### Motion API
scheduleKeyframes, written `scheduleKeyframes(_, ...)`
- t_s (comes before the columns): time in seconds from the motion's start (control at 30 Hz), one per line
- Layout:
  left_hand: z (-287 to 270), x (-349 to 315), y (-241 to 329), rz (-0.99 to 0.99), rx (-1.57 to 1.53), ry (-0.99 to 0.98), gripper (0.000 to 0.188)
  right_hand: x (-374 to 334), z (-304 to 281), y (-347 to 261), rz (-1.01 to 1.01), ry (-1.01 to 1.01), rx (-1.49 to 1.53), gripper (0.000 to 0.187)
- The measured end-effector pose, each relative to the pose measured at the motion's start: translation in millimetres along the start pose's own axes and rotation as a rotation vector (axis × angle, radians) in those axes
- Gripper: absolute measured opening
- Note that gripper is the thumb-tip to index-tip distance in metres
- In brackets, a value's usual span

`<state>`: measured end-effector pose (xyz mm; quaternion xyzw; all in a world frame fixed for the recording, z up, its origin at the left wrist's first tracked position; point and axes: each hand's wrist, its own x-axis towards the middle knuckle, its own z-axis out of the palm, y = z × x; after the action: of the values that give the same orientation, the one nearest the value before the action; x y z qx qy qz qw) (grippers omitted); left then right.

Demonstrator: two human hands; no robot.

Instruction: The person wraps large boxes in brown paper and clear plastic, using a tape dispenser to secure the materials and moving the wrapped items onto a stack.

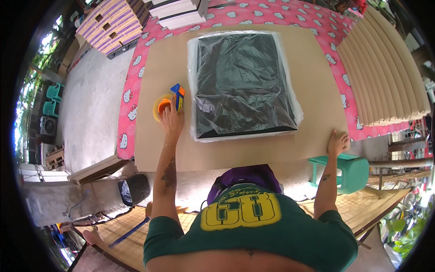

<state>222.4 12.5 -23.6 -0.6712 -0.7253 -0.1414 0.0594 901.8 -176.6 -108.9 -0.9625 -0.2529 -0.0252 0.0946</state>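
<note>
Head view: left hand (173, 119) rests on the tape dispenser (180, 95), left of the wrapped panel (242, 81). Panel lies flat on cardboard (253, 153), long axis pointing away from the person; left hand is nearer. Right hand (339, 143), fingers curled, touches the cardboard's near-right corner. Fingertip undersides are hidden; closure of either grip cannot be determined.

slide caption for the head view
Left hand on tape dispenser, right hand at corner of cardboard sheet, plastic-wrapped black panel between.
</note>
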Motion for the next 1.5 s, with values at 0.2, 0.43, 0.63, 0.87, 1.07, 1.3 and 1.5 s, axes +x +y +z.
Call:
scheduleKeyframes(0.2,-3.1,15.8,-3.0,0.041,-0.063,0.06,0.067,-5.4,-38.1,-33.2,-0.071,-0.223,0.403,0.054)
scheduleKeyframes(0.43,-178.0,47.8,142.8,0.332,-0.725,0.471,0.057,-184.5,-163.4,-169.5,-0.998,-0.044,0.444,0.041)
scheduleKeyframes(0.63,-195.1,-11.4,372.4,0.993,-0.738,0.351,0.064,-239.1,-106.5,-162.4,-1.208,-0.154,0.16,0.052)
scheduleKeyframes(0.87,8.0,-60.8,480.3,1.208,-0.532,-0.222,0.064,-219.6,-91.9,-163.5,-1.575,-0.019,0.255,0.048)
scheduleKeyframes(1.07,-43.3,-60.3,484.6,0.971,-0.541,-0.058,0.059,-162.0,-78.2,-158.8,-1.517,-0.391,0.412,0.052)
scheduleKeyframes(1.3,-56.8,69.6,37.2,0.016,-0.394,0.327,0.052,-129.3,-94.3,-232.0,-1.29,-0.64,0.657,0.034)
scheduleKeyframes(1.5,-28.0,-29.6,-186.4,-0.831,0.045,-0.141,0.072,-115.1,-102.5,-246.1,-1.367,-0.679,0.438,0.034)
